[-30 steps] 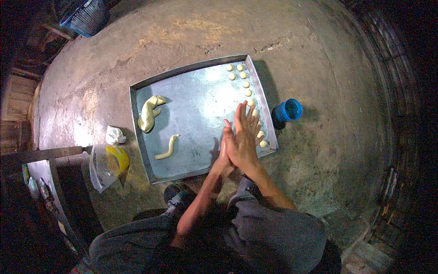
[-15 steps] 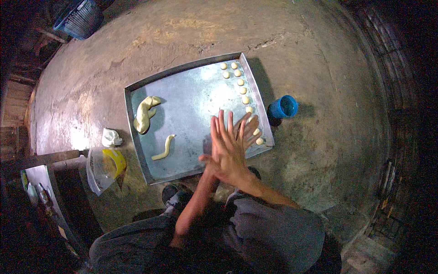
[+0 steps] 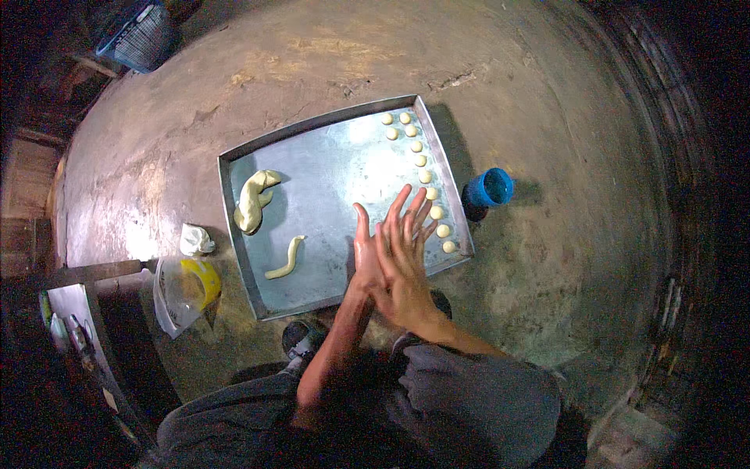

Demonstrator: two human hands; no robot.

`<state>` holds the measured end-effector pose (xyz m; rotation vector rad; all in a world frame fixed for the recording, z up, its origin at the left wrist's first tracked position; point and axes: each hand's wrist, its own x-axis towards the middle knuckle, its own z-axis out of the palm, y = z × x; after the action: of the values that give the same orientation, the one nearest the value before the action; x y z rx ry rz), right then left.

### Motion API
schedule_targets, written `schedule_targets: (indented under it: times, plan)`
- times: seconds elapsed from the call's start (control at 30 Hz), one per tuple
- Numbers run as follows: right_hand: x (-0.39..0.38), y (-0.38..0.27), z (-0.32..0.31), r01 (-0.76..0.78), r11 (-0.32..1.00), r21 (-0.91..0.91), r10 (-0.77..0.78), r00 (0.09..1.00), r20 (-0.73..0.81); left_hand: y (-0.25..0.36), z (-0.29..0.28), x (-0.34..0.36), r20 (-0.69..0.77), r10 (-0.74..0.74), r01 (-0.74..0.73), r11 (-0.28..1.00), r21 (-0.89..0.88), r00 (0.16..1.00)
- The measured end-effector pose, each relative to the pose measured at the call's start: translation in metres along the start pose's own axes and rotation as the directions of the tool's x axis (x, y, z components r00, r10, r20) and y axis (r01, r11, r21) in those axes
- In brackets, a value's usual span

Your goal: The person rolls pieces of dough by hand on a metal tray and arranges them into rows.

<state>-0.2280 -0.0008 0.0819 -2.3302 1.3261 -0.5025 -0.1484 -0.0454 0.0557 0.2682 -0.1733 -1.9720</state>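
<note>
Over the near right part of a metal tray [image 3: 312, 301], my two hands are pressed palm to palm. My left hand [image 3: 364, 254] is underneath, its thumb raised and fingers stretched out. Flat on top of it lies my right hand [image 3: 405, 270], fingers straight and slightly spread. Whether anything lies between the palms is hidden. Small pale dough balls [image 3: 425, 177] line the tray's right side, several in a row. A large lump of dough [image 3: 251, 205] rests at the tray's left, with a thin curved dough strip [image 3: 287, 260] nearer to me.
A blue cup [image 3: 495, 187] stands on the concrete floor right of the tray. Left of it are a crumpled white bag [image 3: 195, 240] and a clear and yellow plastic bag [image 3: 178, 293]. A dark wooden piece of furniture [image 3: 117, 324] is at the left, a blue basket [image 3: 139, 39] at the far left.
My right hand has shifted over the left one, and the left thumb now shows apart on the left. The view has moved slightly; the dough and tray look unchanged.
</note>
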Motion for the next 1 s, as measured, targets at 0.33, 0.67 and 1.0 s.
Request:
schedule_targets:
  times: [0.33, 0.67, 1.0]
  plan:
    - [0.017, -0.014, 0.012, 0.013, 1.0, -0.02, -0.014, 1.0, -0.014, -0.008, -0.039, -0.001, 0.027, 0.041, -0.029, 0.937, -0.348, 0.999]
    - [0.026, -0.034, 0.0, 0.08, 0.996, -0.035, -0.078, 0.995, 0.056, -0.02, -0.049, 0.002, 0.153, 0.081, -0.053, 0.982, -0.182, 0.985]
    - [0.043, -0.018, 0.003, -0.09, 0.995, -0.052, 0.086, 0.994, -0.063, -0.018, -0.033, -0.007, -0.008, 0.068, -0.068, 0.994, -0.08, 0.998]
